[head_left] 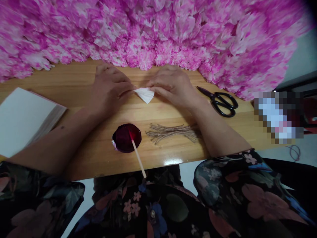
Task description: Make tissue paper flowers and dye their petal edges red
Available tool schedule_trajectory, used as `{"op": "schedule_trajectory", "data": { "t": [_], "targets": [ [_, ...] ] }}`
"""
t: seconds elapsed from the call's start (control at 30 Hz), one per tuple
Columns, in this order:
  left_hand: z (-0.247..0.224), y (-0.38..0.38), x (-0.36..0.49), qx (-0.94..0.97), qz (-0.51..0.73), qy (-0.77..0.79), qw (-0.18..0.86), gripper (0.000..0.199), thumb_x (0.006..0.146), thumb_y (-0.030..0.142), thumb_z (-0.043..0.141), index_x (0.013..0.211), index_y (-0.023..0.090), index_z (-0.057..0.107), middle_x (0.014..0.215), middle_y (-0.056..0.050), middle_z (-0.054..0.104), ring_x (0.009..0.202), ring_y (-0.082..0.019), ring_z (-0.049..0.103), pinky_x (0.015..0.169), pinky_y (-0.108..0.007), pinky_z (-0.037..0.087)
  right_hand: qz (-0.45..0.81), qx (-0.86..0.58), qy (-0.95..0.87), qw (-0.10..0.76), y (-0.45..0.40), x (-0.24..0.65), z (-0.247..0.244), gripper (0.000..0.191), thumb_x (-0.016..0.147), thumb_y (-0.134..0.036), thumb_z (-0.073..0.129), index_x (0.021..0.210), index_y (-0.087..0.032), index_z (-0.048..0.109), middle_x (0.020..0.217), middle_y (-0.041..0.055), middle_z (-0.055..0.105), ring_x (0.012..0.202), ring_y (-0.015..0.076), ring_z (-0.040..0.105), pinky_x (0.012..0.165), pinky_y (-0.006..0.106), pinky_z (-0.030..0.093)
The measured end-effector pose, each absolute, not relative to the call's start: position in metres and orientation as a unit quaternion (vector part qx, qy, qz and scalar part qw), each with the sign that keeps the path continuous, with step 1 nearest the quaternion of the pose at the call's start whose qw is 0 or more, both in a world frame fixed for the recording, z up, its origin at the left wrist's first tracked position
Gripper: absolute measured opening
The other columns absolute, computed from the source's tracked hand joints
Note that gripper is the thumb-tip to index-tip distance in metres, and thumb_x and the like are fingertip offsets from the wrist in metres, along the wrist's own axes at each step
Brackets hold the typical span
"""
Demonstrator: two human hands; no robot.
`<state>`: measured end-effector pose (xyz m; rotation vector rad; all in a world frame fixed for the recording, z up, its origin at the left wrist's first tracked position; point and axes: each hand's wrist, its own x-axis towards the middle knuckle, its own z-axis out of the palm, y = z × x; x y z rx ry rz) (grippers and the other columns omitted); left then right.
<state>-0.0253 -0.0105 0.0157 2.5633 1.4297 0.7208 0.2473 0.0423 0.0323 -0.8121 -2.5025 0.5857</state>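
A small white pleated paper piece (pixel 146 95) fans out above the wooden table, its wide end toward me. My left hand (pixel 112 86) is closed, pinching its left corner between thumb and fingers. On the other side, my right hand (pixel 173 82) grips the right edge, thumb on the near side. Closer to me stands a round dish of dark red liquid (pixel 121 138) with a pale stick (pixel 139 159) leaning out of it. A bundle of thin brown twigs (pixel 170 132) lies to the right of the dish.
Black-handled scissors (pixel 220 102) lie right of my right hand. A stack of white paper sheets (pixel 27 115) sits at the left. Pink artificial flowers (pixel 148 36) line the back of the wooden table (pixel 99 158). A blurred-out item (pixel 277 117) is at the right edge.
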Motion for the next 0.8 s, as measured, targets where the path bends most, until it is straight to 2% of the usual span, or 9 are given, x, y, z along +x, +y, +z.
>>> {"op": "schedule_trajectory", "data": {
  "t": [0.13,0.27,0.33,0.43,0.6,0.8],
  "targets": [
    [0.0165,-0.0104,-0.0237,0.852,0.251,0.458,0.051,0.041,0.113,0.055,0.051,0.1,0.033,0.084,0.111,-0.003,0.087,0.107,-0.029,0.069,0.111,-0.065,0.043,0.243,-0.307,-0.889,0.236,0.0436,0.246,0.0274,0.036,0.101,-0.066,0.062,0.098,-0.036,0.081,0.105,0.0069,0.085,0.114,0.0311,0.071,0.112,0.054,0.053],
    [0.0177,-0.0107,-0.0229,0.859,0.249,0.444,0.05,0.044,0.114,0.058,0.051,0.097,0.035,0.085,0.111,0.0,0.087,0.107,-0.027,0.069,0.115,-0.063,0.04,0.231,-0.329,-0.881,0.25,0.0405,0.2461,0.0257,0.021,0.103,-0.042,0.061,0.106,-0.032,0.079,0.11,0.0062,0.084,0.106,0.0292,0.073,0.107,0.053,0.055],
    [0.0175,-0.0105,-0.0232,0.863,0.251,0.437,0.046,0.045,0.114,0.059,0.051,0.094,0.037,0.084,0.111,0.002,0.087,0.107,-0.027,0.07,0.117,-0.062,0.038,0.221,-0.35,-0.88,0.235,0.0395,0.2461,0.0253,0.02,0.105,-0.037,0.059,0.108,-0.032,0.078,0.111,0.0064,0.084,0.107,0.0299,0.073,0.105,0.053,0.057],
    [0.0164,-0.0099,-0.0249,0.865,0.262,0.426,0.04,0.042,0.114,0.059,0.054,0.095,0.036,0.084,0.11,0.001,0.087,0.106,-0.027,0.071,0.116,-0.061,0.038,0.203,-0.366,-0.882,0.218,0.0411,0.2465,0.0235,0.02,0.108,-0.038,0.058,0.11,-0.032,0.077,0.111,0.0067,0.083,0.109,0.0306,0.072,0.107,0.053,0.058],
    [0.0134,-0.0091,-0.0288,0.857,0.274,0.434,0.041,0.038,0.113,0.056,0.057,0.099,0.035,0.085,0.108,-0.001,0.087,0.107,-0.029,0.071,0.114,-0.064,0.04,0.166,-0.38,-0.878,0.239,0.0456,0.2507,0.023,0.023,0.11,-0.042,0.057,0.113,-0.033,0.077,0.117,0.0081,0.082,0.118,0.0316,0.071,0.113,0.056,0.055],
    [0.0125,-0.0089,-0.029,0.85,0.259,0.456,0.046,0.034,0.113,0.054,0.058,0.1,0.035,0.083,0.112,-0.001,0.086,0.11,-0.029,0.07,0.115,-0.062,0.039,0.163,-0.327,-0.899,0.242,0.0445,0.2525,0.0276,0.02,0.107,-0.047,0.064,0.108,-0.033,0.078,0.12,0.0093,0.081,0.123,0.0329,0.069,0.115,0.059,0.053]
  ]
}}
